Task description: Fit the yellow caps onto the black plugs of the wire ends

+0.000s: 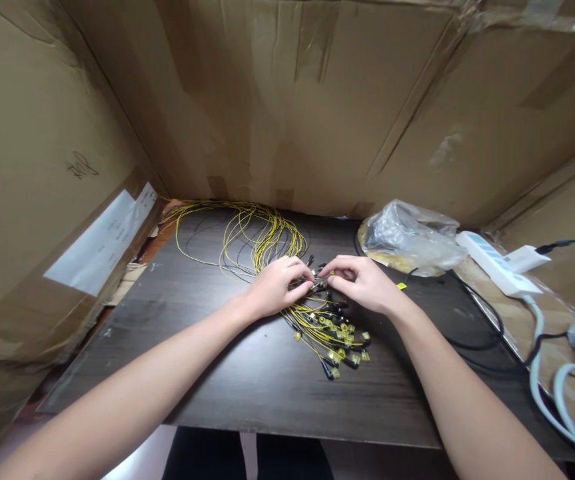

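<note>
A bundle of thin yellow cables (280, 233) lies looped on the dark table. Its ends fan out toward me and carry black connectors (328, 370) with small yellow tags (334, 357). Over the bundle, my left hand (282, 285) is closed, thumb and fingers pinching a thin cable near its end. Facing it a short distance away, my right hand (360, 283) is closed too, its fingertips pinched on the end of that cable. The fingers partly cover the held piece, so its details are hidden. More connectors lie just below and beyond my fingertips.
A clear plastic bag (410, 233) with yellow contents sits at the back right. Beside it are a white power strip (497, 263), a black cable (502, 327) and a pale thick cord (537, 373). Cardboard walls (267, 107) enclose the dark table (227, 387).
</note>
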A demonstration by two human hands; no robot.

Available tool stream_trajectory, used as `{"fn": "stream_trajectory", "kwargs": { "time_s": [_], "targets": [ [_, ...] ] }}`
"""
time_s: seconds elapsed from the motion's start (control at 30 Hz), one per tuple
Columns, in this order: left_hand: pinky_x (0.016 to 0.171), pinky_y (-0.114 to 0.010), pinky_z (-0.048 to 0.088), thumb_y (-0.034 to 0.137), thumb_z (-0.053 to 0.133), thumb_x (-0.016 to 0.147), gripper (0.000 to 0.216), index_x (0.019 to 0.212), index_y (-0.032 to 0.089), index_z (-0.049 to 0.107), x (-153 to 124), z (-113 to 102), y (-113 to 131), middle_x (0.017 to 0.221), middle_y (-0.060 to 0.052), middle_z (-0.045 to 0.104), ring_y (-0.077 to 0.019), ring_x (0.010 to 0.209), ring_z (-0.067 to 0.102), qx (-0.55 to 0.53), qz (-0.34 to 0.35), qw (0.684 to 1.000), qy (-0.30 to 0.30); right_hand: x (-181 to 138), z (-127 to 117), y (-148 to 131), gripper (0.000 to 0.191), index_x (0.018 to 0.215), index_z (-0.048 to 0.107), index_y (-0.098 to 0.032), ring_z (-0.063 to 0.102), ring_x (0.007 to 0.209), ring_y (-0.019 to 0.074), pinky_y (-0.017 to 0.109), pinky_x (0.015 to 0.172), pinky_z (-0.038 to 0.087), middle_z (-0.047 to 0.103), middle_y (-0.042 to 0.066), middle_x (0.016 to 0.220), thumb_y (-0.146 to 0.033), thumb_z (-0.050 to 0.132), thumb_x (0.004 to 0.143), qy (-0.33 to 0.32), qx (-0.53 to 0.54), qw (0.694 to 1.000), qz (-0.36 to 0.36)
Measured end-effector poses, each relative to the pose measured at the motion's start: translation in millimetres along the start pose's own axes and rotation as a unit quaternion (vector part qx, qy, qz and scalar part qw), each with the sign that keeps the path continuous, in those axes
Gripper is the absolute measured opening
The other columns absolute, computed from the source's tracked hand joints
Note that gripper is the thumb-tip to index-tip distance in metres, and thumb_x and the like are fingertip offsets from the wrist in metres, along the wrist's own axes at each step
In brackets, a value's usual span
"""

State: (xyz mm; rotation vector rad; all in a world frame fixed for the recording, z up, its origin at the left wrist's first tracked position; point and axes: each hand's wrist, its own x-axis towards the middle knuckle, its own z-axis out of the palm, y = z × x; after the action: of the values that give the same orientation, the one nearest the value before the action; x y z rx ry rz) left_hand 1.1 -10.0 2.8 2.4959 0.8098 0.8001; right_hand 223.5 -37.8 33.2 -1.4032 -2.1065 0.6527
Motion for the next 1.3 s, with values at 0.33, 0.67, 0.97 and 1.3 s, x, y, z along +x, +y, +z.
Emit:
{"fn": "stream_trajectory", "kwargs": {
  "time_s": [0.33, 0.67, 0.97, 1.3],
  "targets": [
    [0.088, -0.037, 0.050, 0.024, 0.059, 0.095, 0.012, 0.094, 0.017, 0.068, 0.7, -0.4, 0.4, 0.101, -0.008, 0.069, -0.0218, 0.095, 0.062, -0.006, -0.009, 1.000, -0.002, 2.1, 6.1, -4.3, 0.012, 0.075, 0.066, -0.019, 0.051, 0.074, 0.0176, 0.028, 0.070, 0.037, 0.056, 0.000, 0.070, -0.009, 0.060, 0.073, -0.007, -0.116, 0.992, -0.052],
    [0.083, -0.036, 0.050, 0.022, 0.058, 0.094, 0.009, 0.094, 0.017, 0.065, 0.5, 2.7, -3.5, 0.098, -0.007, 0.066, -0.0196, 0.089, 0.060, -0.042, -0.026, 0.998, 0.033, 0.7, -2.2, -7.2, 0.018, 0.060, 0.050, -0.020, 0.049, 0.076, 0.0185, 0.032, 0.075, 0.037, 0.057, 0.002, 0.072, -0.017, 0.050, 0.078, -0.021, -0.020, 0.997, -0.078],
    [0.080, -0.034, 0.048, 0.024, 0.054, 0.095, 0.011, 0.094, 0.017, 0.062, 0.6, 1.9, -3.7, 0.095, -0.007, 0.066, -0.0190, 0.085, 0.060, -0.066, -0.025, 0.997, 0.025, 3.8, 2.8, 7.2, 0.010, 0.063, 0.054, -0.020, 0.049, 0.070, 0.0182, 0.031, 0.068, 0.035, 0.059, 0.001, 0.066, -0.018, 0.058, 0.072, 0.036, -0.095, 0.995, -0.002],
    [0.079, -0.033, 0.048, 0.025, 0.049, 0.098, 0.014, 0.098, 0.017, 0.060, -0.1, 3.9, -5.3, 0.098, -0.007, 0.063, -0.0191, 0.086, 0.059, -0.050, -0.023, 0.997, 0.045, 3.1, 17.9, -6.3, 0.015, 0.093, 0.072, -0.019, 0.058, 0.073, 0.0172, 0.029, 0.069, 0.044, 0.067, 0.001, 0.075, -0.021, 0.062, 0.081, 0.064, 0.024, 0.997, -0.038]
  ]
}}
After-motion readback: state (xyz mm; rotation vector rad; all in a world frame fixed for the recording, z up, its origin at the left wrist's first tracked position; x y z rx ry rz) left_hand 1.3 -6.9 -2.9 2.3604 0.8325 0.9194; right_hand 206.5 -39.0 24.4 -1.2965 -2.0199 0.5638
